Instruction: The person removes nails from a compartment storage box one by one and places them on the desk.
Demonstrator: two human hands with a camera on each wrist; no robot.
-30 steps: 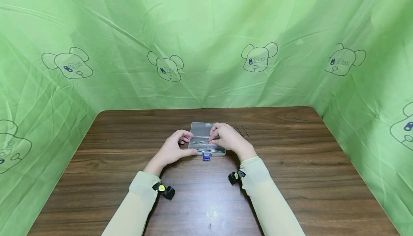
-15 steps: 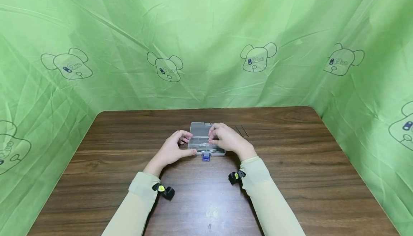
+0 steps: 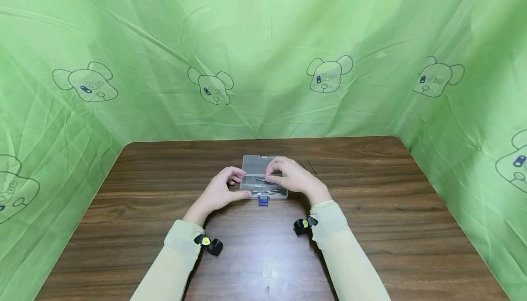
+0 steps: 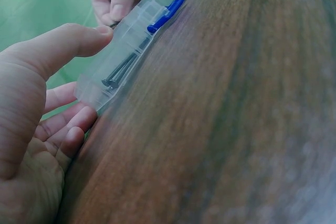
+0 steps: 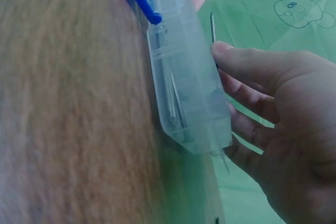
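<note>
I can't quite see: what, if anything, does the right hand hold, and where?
A nail, by its shaft; one end pokes out, the other is hidden.

Perhaps studio booth: green cloth [image 3: 263,35] on 3 sides, wooden table [image 3: 144,177].

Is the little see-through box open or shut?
Open. The box's lid lies back behind it, and the blue latch sticks out in front, unfastened.

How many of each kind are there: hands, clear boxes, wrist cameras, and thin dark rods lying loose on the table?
Left hand and right hand: 2
Clear box: 1
Wrist cameras: 2
Loose thin rods: 2
Total: 7
</note>
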